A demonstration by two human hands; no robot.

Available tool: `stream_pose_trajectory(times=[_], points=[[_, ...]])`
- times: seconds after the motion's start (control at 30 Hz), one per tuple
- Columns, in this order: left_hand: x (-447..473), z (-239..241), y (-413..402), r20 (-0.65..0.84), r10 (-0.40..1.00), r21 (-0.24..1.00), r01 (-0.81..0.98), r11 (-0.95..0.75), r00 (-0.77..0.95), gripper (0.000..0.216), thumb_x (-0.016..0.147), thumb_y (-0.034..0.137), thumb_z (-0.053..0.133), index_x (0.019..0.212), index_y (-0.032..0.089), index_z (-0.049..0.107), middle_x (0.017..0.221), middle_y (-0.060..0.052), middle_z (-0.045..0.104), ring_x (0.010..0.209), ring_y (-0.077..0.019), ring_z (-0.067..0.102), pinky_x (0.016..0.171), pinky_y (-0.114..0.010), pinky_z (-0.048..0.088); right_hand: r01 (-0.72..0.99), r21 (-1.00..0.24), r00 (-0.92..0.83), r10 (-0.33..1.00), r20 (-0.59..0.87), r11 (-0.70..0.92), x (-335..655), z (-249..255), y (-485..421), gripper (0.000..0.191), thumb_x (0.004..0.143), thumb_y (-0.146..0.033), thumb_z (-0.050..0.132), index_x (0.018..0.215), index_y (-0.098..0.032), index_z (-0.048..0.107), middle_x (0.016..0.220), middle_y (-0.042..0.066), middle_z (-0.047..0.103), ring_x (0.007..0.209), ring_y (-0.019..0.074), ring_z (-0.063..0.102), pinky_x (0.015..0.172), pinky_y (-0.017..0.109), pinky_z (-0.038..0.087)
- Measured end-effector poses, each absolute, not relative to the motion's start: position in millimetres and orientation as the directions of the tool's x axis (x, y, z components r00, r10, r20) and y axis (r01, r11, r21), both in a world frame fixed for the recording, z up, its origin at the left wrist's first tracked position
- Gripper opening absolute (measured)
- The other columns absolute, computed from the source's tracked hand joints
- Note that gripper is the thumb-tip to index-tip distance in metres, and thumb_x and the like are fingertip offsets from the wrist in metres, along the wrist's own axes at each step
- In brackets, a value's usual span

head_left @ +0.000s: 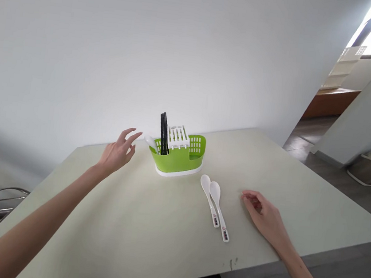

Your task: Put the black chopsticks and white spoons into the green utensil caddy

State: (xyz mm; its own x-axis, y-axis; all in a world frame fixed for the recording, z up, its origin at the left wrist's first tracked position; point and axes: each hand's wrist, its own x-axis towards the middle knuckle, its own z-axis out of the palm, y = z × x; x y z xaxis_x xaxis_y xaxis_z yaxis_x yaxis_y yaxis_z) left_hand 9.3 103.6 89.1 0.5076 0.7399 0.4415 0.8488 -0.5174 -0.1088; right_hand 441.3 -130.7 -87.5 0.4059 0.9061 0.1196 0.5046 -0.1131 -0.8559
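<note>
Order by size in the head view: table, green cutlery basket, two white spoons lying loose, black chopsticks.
1. Table
2. Green cutlery basket
3. White spoons, as a pair; singly they look alike
4. Black chopsticks, visible part only

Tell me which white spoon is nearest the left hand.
The white spoon leaning bowl-up in the left end of the green basket, close to the left hand; the other two spoons lie on the table.

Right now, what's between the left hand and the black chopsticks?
A white spoon, tilted in the green basket, as the head view shows.
</note>
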Motion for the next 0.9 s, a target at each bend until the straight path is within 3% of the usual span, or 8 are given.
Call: stream_pose_trajectory(times=[0.13,0.33,0.5,0.73,0.9], points=[[-17.5,64.7,67.4,0.475,0.798,0.065,0.89,-0.451,0.369,0.047,0.1,0.039,0.042,0.144,0.027,0.052,0.15,-0.014,0.052,0.083,-0.0177,0.073,0.061,-0.029,0.049,0.511,-0.855,0.395,0.908,0.143,-0.088,439.7,-85.8,-129.9,0.04,0.095,-0.057,0.054,0.113,-0.025,0.07,0.109,0.007,0.077,0.095,0.0252,0.071,0.087,0.039,0.054],[-61.4,-2.2,24.3,0.354,0.909,0.306,0.892,-0.334,0.219,0.033,0.097,0.045,0.044,0.11,0.025,0.067,0.114,-0.007,0.071,0.074,-0.0177,0.068,0.069,-0.03,0.052,0.559,-0.828,0.326,0.931,0.167,-0.047,422.5,-76.1,-113.0,0.038,0.094,-0.053,0.053,0.114,-0.024,0.069,0.109,0.007,0.077,0.091,0.0225,0.071,0.087,0.037,0.053],[-77.7,-24.4,11.7,0.35,0.935,0.446,0.866,-0.227,0.065,0.032,0.091,0.047,0.051,0.102,0.025,0.072,0.075,-0.001,0.068,0.065,-0.0185,0.062,0.067,-0.03,0.049,0.6,-0.795,0.247,0.966,0.08,-0.088,406.5,-69.4,-77.1,0.045,0.092,-0.054,0.056,0.121,-0.021,0.067,0.117,0.009,0.075,0.094,0.0209,0.071,0.087,0.034,0.052],[-83.0,-29.4,9.7,0.329,0.943,0.534,0.814,-0.229,0.049,0.03,0.086,0.043,0.054,0.098,0.024,0.074,0.069,0.002,0.065,0.063,-0.0172,0.059,0.065,-0.028,0.047,0.769,-0.634,0.113,0.994,0.008,-0.082,398.1,-60.7,-54.8,0.035,0.092,-0.052,0.05,0.083,-0.023,0.069,0.094,0.006,0.077,0.086,0.0234,0.068,0.079,0.034,0.047],[-84.5,-30.8,9.0,0.315,0.949,0.587,0.782,-0.208,0.017,0.031,0.086,0.045,0.054,0.098,0.024,0.074,0.066,0.002,0.063,0.062,-0.0166,0.056,0.064,-0.028,0.046,0.75,-0.65,0.159,0.987,0.003,-0.119,401.8,-28.7,-66.8,0.032,0.094,-0.052,0.052,0.086,-0.025,0.068,0.082,0.003,0.077,0.079,0.023,0.071,0.074,0.033,0.049]])
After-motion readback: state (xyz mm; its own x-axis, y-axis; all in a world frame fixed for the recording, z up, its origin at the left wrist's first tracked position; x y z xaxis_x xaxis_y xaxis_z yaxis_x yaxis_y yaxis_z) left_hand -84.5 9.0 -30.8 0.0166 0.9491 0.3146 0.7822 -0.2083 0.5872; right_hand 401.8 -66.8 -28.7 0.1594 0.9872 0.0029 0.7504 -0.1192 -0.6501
